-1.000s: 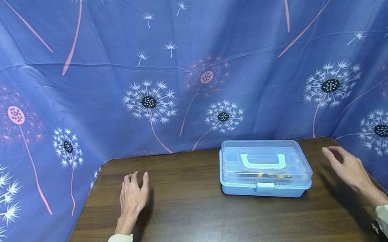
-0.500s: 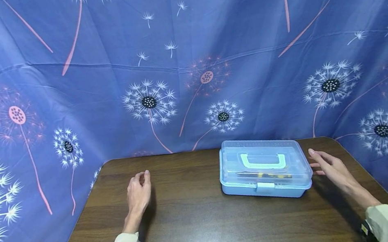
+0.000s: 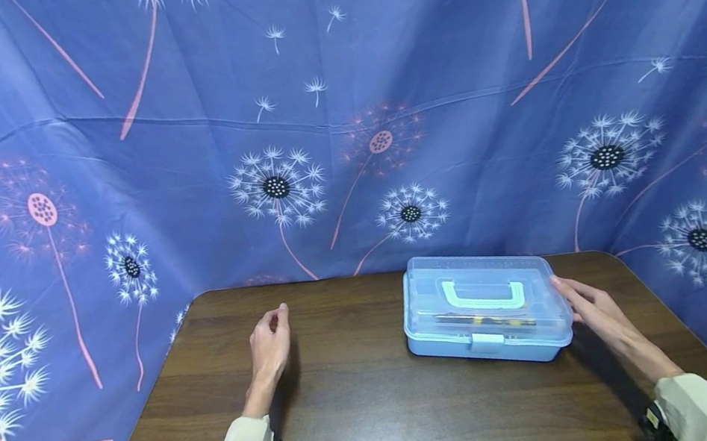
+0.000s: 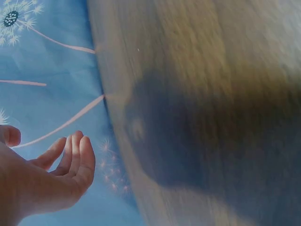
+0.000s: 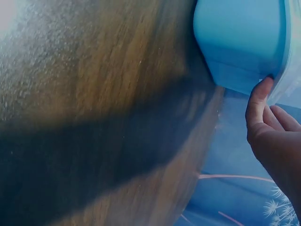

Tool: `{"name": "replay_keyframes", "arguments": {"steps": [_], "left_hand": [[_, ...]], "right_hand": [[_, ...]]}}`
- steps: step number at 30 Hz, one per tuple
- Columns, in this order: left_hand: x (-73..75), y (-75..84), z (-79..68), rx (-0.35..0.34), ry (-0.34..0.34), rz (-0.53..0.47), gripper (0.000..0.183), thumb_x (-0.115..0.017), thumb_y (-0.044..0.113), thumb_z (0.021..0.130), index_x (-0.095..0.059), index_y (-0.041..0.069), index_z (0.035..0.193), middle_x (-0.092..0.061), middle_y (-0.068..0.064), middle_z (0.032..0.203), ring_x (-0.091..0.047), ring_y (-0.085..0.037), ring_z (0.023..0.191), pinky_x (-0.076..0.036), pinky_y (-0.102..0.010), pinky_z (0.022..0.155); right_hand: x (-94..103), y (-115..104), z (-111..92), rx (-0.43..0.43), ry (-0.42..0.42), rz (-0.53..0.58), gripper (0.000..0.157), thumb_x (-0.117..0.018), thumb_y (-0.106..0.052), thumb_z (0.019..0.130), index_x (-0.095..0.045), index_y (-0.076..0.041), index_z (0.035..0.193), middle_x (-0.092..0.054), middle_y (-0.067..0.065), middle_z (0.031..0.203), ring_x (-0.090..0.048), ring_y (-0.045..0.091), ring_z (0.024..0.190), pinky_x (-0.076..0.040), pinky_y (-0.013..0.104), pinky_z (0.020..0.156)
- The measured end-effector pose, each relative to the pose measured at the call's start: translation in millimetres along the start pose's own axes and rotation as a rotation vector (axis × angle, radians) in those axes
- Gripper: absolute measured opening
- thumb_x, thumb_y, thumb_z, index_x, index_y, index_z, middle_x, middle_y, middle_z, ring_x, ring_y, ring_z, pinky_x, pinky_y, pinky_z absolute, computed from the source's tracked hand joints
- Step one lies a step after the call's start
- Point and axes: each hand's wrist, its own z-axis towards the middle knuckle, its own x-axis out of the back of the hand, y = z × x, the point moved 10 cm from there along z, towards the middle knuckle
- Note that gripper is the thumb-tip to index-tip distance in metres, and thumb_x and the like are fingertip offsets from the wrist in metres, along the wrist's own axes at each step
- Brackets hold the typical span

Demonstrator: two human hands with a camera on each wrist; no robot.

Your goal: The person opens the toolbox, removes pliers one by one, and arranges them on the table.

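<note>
A light blue plastic carrying case sits shut on the table. Its clear lid bears a pale folding handle, and a white latch is on the front. Through the lid show long thin items with yellow and dark parts. At the case's right end is my right hand, thumb by the lid's edge and the other fingers low against the end wall. The right wrist view has a fingertip right at the case's rim. Far to the left, my left hand hovers over the table with loosely curved fingers, holding nothing.
The brown wooden table has rounded back corners. Blue cloth with a dandelion print hangs close behind it and along both sides. Light sleeves cover both forearms.
My right hand has moved left from beside the case to its right end. My left hand has drifted right over the table. The case has stayed in place on the table.
</note>
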Motion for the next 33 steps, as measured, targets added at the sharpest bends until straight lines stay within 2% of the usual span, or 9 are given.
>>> {"name": "replay_keyframes", "arguments": {"steps": [4,7,11,16,25,33], "left_hand": [[-8.0,-2.1,-1.1,0.059,-0.043,-0.049,0.06,-0.038,0.056,0.095,-0.064,0.006,0.116,-0.065,-0.015,0.107,-0.058,-0.031,0.102,-0.041,-0.045,0.09],[-15.7,-4.2,-2.9,0.104,-0.08,-0.115,0.061,-0.038,0.059,0.094,-0.064,0.007,0.113,-0.065,-0.017,0.105,-0.06,-0.033,0.096,-0.046,-0.041,0.08],[-26.4,-3.2,-5.7,0.142,-0.111,-0.186,0.057,-0.041,0.056,0.095,-0.065,0.007,0.111,-0.065,-0.018,0.103,-0.062,-0.034,0.089,-0.05,-0.034,0.065],[-40.2,1.7,-9.2,0.176,-0.147,-0.264,0.055,-0.042,0.051,0.096,-0.063,0.005,0.117,-0.064,-0.02,0.109,-0.064,-0.032,0.09,-0.053,-0.041,0.069],[-63.8,9.9,-14.1,0.208,-0.18,-0.398,0.056,-0.046,0.05,0.095,-0.063,0.0,0.114,-0.063,-0.022,0.107,-0.063,-0.034,0.087,-0.053,-0.034,0.061],[-83.9,24.5,-17.1,0.231,-0.21,-0.471,0.055,-0.051,0.05,0.093,-0.064,-0.001,0.112,-0.066,-0.012,0.096,-0.063,-0.032,0.084,-0.052,-0.029,0.057]], "right_hand": [[-2.2,-2,1,-0.007,-0.006,0.003,0.076,-0.036,-0.056,0.096,-0.027,0.001,0.147,-0.042,0.031,0.137,-0.057,0.006,0.097,-0.048,0.019,0.074],[-7.4,-7,4,0.004,-0.016,0.017,0.076,-0.037,-0.055,0.097,-0.028,0.001,0.147,-0.043,0.03,0.137,-0.059,0.012,0.1,-0.048,0.02,0.075],[-14.7,-12,7,0.019,-0.021,0.042,0.073,-0.039,-0.054,0.097,-0.031,0.0,0.146,-0.046,0.028,0.135,-0.06,0.009,0.096,-0.048,0.019,0.076],[-22.7,-16,9,0.021,-0.022,0.067,0.072,-0.041,-0.053,0.096,-0.033,-0.002,0.146,-0.047,0.028,0.134,-0.06,0.006,0.093,-0.048,0.02,0.076],[-46.0,-26,16,0.053,-0.029,0.114,0.069,-0.047,-0.049,0.096,-0.039,0.001,0.142,-0.049,0.026,0.133,-0.06,0.014,0.098,-0.051,0.028,0.077],[-67.6,-43,22,0.074,-0.045,0.159,0.068,-0.049,-0.051,0.094,-0.042,-0.002,0.141,-0.051,0.024,0.132,-0.058,0.016,0.102,-0.052,0.029,0.077]]}}
